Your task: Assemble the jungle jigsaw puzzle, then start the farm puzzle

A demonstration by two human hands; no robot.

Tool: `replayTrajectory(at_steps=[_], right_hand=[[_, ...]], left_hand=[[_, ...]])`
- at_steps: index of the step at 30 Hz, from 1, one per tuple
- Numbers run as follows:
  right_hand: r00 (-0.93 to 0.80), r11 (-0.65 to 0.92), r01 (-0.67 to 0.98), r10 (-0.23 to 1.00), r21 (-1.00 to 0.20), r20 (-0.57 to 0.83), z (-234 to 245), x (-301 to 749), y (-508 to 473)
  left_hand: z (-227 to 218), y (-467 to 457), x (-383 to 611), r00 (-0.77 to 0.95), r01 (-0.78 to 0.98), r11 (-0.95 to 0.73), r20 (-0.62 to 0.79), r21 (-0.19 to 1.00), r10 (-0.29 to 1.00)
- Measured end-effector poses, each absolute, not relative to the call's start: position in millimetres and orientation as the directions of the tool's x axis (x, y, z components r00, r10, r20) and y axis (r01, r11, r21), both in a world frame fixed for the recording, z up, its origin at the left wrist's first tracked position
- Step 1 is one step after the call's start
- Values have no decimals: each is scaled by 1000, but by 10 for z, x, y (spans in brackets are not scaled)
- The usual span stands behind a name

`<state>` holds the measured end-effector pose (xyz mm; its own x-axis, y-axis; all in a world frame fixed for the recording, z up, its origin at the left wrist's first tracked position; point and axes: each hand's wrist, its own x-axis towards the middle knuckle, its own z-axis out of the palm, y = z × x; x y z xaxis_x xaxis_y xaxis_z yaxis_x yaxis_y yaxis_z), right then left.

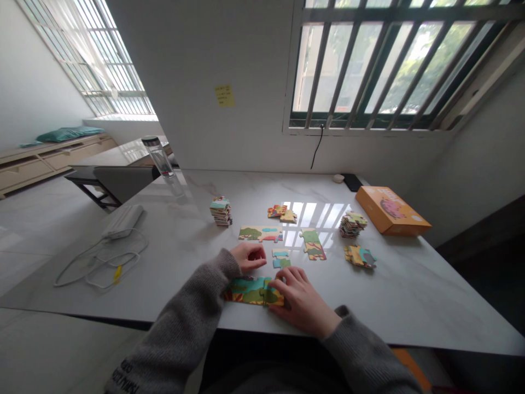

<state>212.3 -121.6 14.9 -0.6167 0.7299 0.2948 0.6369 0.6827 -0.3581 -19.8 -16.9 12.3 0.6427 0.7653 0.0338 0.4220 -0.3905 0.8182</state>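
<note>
A joined strip of colourful jigsaw pieces [250, 290] lies at the near edge of the white marble table [410, 290]. My right hand [301, 301] lies flat on the strip's right end, fingers stretched out and pressing down. My left hand [248, 256] rests just behind the strip with its fingers curled in; whether it holds a piece is hidden. A small loose piece [281, 258] lies between the two hands.
More joined pieces [260, 233] [313, 244] [360, 256] [282, 213] are spread mid-table, with two stacks of pieces [221, 211] [351, 224]. An orange puzzle box [391, 210] sits right. A water bottle [159, 157], a white power adapter with cable [122, 221] and a dark phone [353, 182] are also there.
</note>
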Motion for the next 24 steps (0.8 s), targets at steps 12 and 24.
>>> replayTrajectory(at_steps=[12, 24], right_hand=[[-605, 652, 673, 757, -349, 247, 162, 2129, -1218], [-566, 634, 657, 772, -407, 289, 93, 2178, -1200]], left_hand=[[75, -292, -117, 789, 428, -652, 92, 626, 607], [-12, -519, -180, 725, 532, -689, 156, 492, 671]])
